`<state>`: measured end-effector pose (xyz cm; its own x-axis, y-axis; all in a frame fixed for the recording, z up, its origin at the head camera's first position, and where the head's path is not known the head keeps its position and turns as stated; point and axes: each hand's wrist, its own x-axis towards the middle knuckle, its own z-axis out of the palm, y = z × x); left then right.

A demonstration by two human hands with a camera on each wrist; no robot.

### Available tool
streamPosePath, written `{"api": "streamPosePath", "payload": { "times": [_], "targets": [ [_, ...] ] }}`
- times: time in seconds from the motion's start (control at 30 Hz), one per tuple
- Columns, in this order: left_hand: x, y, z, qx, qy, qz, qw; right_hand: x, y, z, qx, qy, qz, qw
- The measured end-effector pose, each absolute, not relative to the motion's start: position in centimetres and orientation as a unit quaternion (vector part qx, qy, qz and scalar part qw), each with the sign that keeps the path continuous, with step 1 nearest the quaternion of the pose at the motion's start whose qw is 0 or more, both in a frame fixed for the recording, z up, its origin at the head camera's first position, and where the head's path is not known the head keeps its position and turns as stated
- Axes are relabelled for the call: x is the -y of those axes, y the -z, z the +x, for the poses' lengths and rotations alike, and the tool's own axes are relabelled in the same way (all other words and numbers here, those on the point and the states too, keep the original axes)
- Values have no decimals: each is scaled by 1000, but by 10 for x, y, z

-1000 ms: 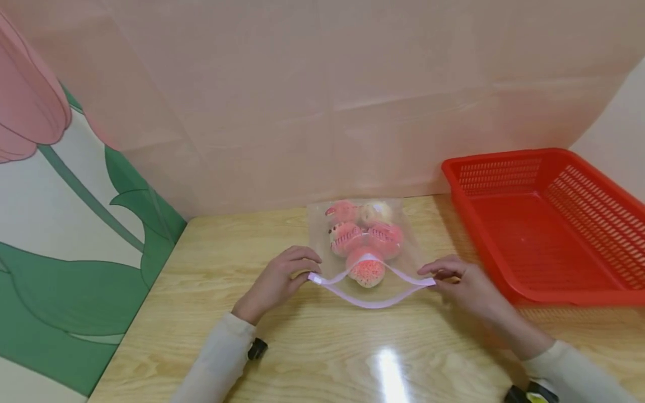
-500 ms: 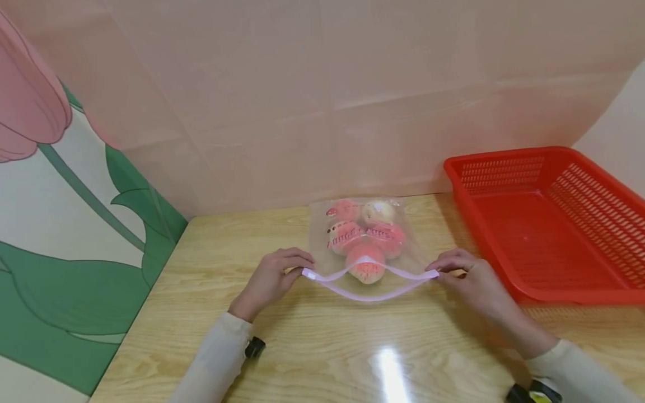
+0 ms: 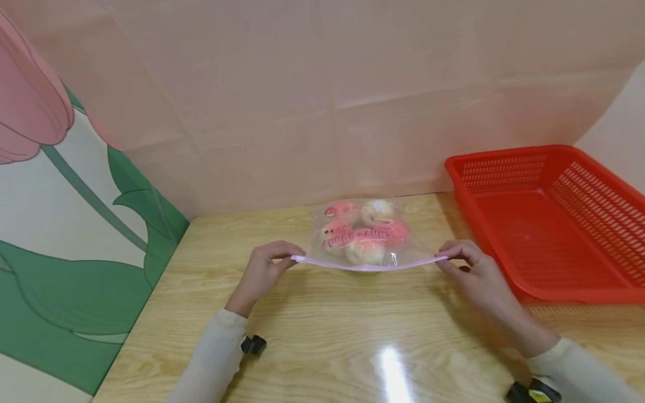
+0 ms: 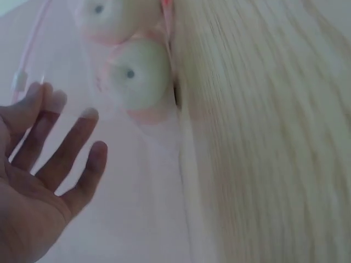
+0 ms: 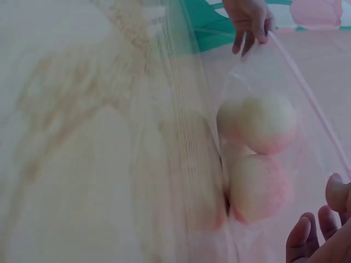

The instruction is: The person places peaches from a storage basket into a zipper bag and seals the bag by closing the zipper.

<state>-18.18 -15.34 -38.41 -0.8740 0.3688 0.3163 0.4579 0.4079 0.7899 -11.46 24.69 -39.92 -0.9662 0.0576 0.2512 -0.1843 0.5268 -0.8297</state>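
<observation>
A clear zip bag (image 3: 414, 252) with pink printing holds several pink-and-cream peaches (image 3: 365, 253) on the wooden table. Its purple zip strip (image 3: 370, 268) is stretched nearly straight along the near side, both edges lying together. At the strip's left end my left hand (image 3: 261, 274) pinches the corner between thumb and fingers. My right hand (image 3: 471, 274) pinches the opposite corner. From the left wrist view, peaches (image 4: 140, 76) show through the plastic beside my hand, whose other fingers are spread. The right wrist view has the bag hanging between both hands.
A red plastic basket (image 3: 529, 235) with perforated sides stands at the right, close to my right hand. Behind the wooden table (image 3: 302, 336) rises a pinkish covered wall (image 3: 277, 112). A tulip-painted panel (image 3: 85, 268) is on the left.
Both hands have spread apart and moved slightly farther away from me. The bag's mouth, gaping before, is now pulled flat into one line, and the zip edge stands farther back, nearer the peaches.
</observation>
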Motion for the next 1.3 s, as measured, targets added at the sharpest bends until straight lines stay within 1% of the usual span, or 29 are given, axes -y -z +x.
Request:
{"api": "streamPosePath", "payload": {
  "times": [0.17, 0.3, 0.43, 0.5, 0.57, 0.63, 0.7, 0.87, 0.97, 1.17, 1.3],
  "targets": [
    [154, 384, -185, 830, 541, -135, -15, -243, 397, -116, 852, -515, 30, 93],
    [153, 387, -186, 833, 545, -81, -61, -241, 399, -120, 805, -592, 23, 30],
    [151, 393, -186, 863, 489, -86, -89, -245, 402, -121, 767, -640, -6, -45],
    [152, 396, -184, 877, 458, -103, -99, -247, 404, -121, 768, -637, -21, -70],
    [154, 397, -182, 883, 438, -126, -112, -248, 405, -120, 781, -619, -27, -79],
    [156, 396, -181, 885, 424, -151, -115, -248, 404, -119, 810, -583, -20, -64],
    [157, 393, -179, 885, 417, -175, -112, -245, 402, -119, 847, -531, 14, -24],
    [157, 385, -174, 889, 397, -211, -93, -227, 396, -118, 904, -388, 122, 130],
    [156, 383, -171, 889, 390, -222, -88, -211, 392, -117, 915, -326, 158, 177],
    [157, 379, -168, 894, 375, -231, -88, -183, 384, -115, 920, -272, 194, 203],
    [158, 374, -166, 891, 369, -249, -88, -169, 381, -116, 921, -269, 201, 195]
  ]
}}
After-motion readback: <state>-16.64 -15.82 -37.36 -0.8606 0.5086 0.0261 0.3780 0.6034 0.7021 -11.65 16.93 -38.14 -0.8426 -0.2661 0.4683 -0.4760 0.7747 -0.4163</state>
